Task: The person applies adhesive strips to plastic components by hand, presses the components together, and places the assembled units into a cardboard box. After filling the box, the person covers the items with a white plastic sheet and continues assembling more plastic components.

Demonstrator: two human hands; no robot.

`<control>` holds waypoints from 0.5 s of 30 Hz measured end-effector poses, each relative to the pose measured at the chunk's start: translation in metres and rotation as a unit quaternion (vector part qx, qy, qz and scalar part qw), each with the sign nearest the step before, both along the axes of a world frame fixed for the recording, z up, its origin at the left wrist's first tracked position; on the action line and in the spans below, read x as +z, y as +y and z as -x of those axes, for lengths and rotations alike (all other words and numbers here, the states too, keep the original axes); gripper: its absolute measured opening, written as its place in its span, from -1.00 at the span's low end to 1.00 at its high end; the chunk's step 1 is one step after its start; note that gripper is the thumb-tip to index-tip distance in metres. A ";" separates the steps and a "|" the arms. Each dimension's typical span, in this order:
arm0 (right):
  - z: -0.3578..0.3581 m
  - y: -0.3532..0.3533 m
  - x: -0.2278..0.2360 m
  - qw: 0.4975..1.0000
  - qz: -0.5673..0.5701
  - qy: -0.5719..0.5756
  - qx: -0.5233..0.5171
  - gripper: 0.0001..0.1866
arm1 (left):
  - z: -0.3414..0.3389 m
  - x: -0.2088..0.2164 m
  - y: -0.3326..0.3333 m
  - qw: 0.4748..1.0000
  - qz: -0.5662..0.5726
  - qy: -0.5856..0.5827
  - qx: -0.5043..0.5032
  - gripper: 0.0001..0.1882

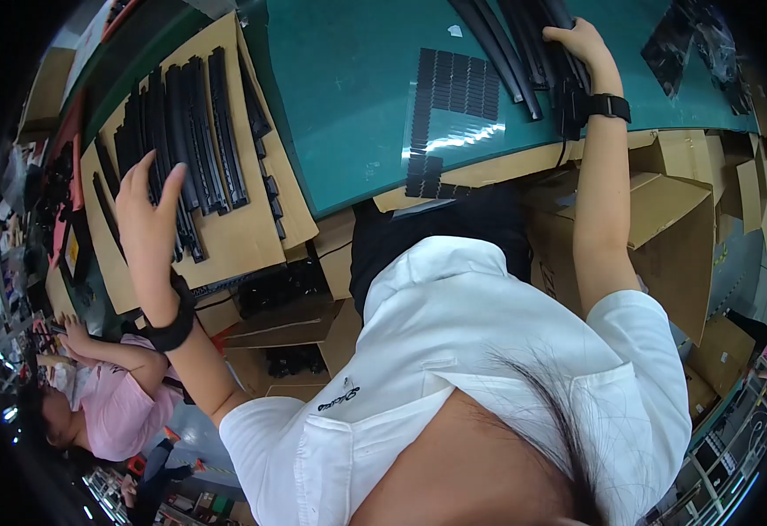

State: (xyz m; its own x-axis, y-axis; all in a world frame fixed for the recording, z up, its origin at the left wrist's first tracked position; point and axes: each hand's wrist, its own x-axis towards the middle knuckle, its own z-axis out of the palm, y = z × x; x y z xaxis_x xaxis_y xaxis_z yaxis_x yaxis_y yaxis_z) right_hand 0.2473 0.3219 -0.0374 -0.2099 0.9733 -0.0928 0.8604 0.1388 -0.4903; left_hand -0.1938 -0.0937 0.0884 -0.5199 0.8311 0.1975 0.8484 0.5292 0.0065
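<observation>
My left hand [148, 215] is held over the near end of a row of long black plastic strips [177, 131], thumb and fingers apart, with nothing visible in it. The strips lie side by side on a cardboard sheet [260, 250] at the left. At the far right, my right hand [587, 51] is curled over a black strip [559, 13] in a second bunch. Its fingertips are partly hidden. Left of that bunch lies a clear sheet with rows of small black pieces [458, 83]. Both wrists wear black bands.
The green tabletop [339, 114] spans the far side. Black plastic film [686, 48] lies on its right end. Open cardboard boxes [664, 228] stand below its edge at right, with another box [291, 337] at left. A person in pink [124, 403] works at lower left.
</observation>
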 end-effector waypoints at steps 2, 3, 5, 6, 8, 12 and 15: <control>0.006 -0.017 0.015 0.998 0.010 0.056 0.000 -0.37 | -0.040 0.015 0.013 0.986 -0.053 -0.114 -0.105 -0.52; 0.011 -0.029 0.025 0.995 0.025 0.101 0.006 -0.41 | -0.056 0.020 0.017 0.987 -0.050 -0.114 -0.102 -0.52; 0.015 -0.037 0.038 0.980 0.055 0.191 0.010 -0.50 | -0.084 0.027 0.026 0.969 -0.086 -0.161 -0.166 -0.58; 0.025 -0.047 0.048 0.969 0.071 0.234 0.016 -0.54 | -0.096 0.026 0.027 0.970 -0.083 -0.161 -0.161 -0.58; 0.044 -0.073 0.067 0.942 0.099 0.319 0.021 -0.61 | -0.114 0.022 0.035 0.959 -0.100 -0.177 -0.200 -0.60; 0.062 -0.089 0.066 0.909 0.144 0.388 0.049 -0.68 | -0.144 0.006 0.048 0.923 -0.137 -0.250 -0.258 -0.61; 0.076 -0.099 0.062 0.899 0.162 0.402 0.062 -0.70 | -0.160 -0.011 0.055 0.915 -0.147 -0.270 -0.262 -0.62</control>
